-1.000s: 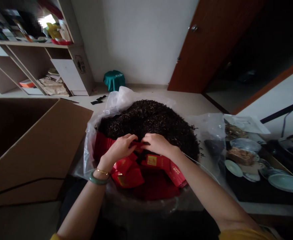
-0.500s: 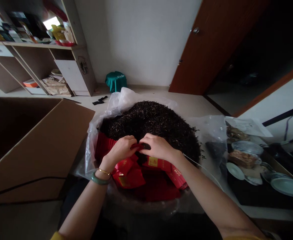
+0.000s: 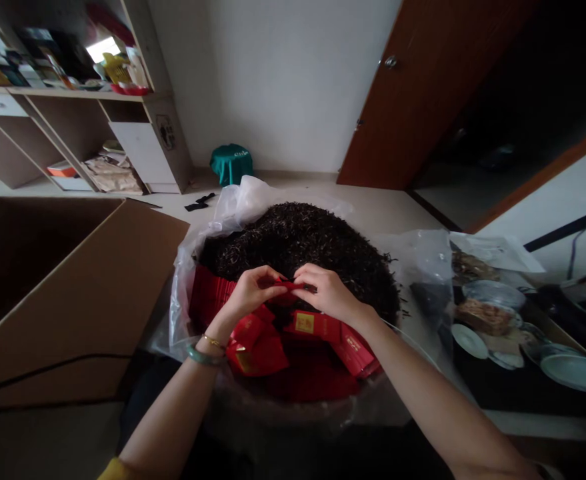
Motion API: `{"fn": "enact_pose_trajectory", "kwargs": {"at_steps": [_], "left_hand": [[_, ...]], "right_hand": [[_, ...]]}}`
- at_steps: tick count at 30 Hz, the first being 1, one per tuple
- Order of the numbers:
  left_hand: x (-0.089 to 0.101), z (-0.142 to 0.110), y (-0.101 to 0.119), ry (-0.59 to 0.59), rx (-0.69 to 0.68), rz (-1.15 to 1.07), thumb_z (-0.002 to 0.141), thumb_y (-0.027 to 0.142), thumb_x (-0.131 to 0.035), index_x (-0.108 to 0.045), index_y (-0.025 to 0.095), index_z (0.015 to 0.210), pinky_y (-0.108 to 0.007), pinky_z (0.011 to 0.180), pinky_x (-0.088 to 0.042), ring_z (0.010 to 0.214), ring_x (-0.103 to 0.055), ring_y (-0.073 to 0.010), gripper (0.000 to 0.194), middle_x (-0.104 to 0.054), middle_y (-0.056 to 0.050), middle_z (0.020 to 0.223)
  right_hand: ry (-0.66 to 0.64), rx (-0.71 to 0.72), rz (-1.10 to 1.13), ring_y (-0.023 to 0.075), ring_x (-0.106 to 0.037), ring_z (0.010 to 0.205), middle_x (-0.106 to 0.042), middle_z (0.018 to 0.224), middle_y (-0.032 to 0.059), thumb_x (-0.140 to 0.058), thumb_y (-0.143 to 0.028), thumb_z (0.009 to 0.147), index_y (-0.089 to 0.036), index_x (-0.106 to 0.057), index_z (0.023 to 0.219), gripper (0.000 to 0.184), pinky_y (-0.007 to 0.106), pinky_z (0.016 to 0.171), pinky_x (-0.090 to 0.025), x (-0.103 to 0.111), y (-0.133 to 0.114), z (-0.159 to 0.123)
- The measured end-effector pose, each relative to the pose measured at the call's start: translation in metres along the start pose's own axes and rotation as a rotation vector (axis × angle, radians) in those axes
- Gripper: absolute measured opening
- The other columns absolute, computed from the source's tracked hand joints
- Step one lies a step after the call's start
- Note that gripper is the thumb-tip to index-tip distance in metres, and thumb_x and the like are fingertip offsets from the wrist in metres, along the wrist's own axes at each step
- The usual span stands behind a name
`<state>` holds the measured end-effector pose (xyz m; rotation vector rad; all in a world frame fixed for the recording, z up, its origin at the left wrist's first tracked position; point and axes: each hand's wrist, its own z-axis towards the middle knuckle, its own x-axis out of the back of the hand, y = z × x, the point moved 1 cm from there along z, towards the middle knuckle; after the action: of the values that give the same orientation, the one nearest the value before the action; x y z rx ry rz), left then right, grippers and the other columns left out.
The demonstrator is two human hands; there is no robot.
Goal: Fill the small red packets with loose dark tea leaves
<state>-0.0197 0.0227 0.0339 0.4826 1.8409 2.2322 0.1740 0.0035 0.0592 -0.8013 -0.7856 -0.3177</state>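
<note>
My left hand (image 3: 253,291) and my right hand (image 3: 323,291) pinch a red packet (image 3: 289,287) between them, thumbs on the near side and fingers on the far side. It is held above a heap of dark, dry tea leaves (image 3: 317,233) in a clear plastic bag (image 3: 180,310). Below my left hand lie crumpled or filled red packets (image 3: 260,350). A stack of flat red packets (image 3: 210,297) stands at the bag's left side. Under my right hand is a red packet with a gold label (image 3: 313,325), beside more red packets (image 3: 357,353).
An open cardboard box (image 3: 123,280) stands at the left. To the right, a dark tray (image 3: 487,387) bears white dishes (image 3: 575,373) and a clear tub (image 3: 493,310). Behind are a teal-covered bin (image 3: 231,165), a desk (image 3: 137,147) and a brown door (image 3: 403,100).
Both hands have shifted slightly, and the red packet between them now looks straighter and narrower, stretched between the fingertips. The surrounding things stay where they were.
</note>
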Motion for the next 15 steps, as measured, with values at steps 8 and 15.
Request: {"fn": "enact_pose_trajectory", "kwargs": {"at_steps": [8,15], "left_hand": [[-0.013,-0.01,0.014,-0.021,0.072,-0.032,0.071,0.041,-0.074,-0.059,0.016,0.11,-0.02,0.055,-0.045,0.063,-0.057,-0.0108,0.048,-0.062,0.002,0.074],[-0.019,-0.016,0.017,0.049,0.163,-0.15,0.067,0.049,-0.075,-0.072,0.012,0.085,-0.028,0.065,-0.051,0.07,-0.064,-0.0185,0.041,-0.072,-0.006,0.079]], "right_hand": [[0.042,-0.054,0.036,0.0164,-0.065,0.084,-0.068,0.091,0.0058,-0.059,-0.009,0.081,-0.019,-0.068,0.084,0.014,0.029,0.079,-0.053,0.012,-0.015,-0.006],[0.126,-0.262,0.224,0.0137,-0.067,0.074,-0.07,0.088,0.0019,-0.062,-0.017,0.079,-0.023,-0.061,0.115,0.037,0.028,0.071,-0.056,0.011,-0.015,-0.01]]}}
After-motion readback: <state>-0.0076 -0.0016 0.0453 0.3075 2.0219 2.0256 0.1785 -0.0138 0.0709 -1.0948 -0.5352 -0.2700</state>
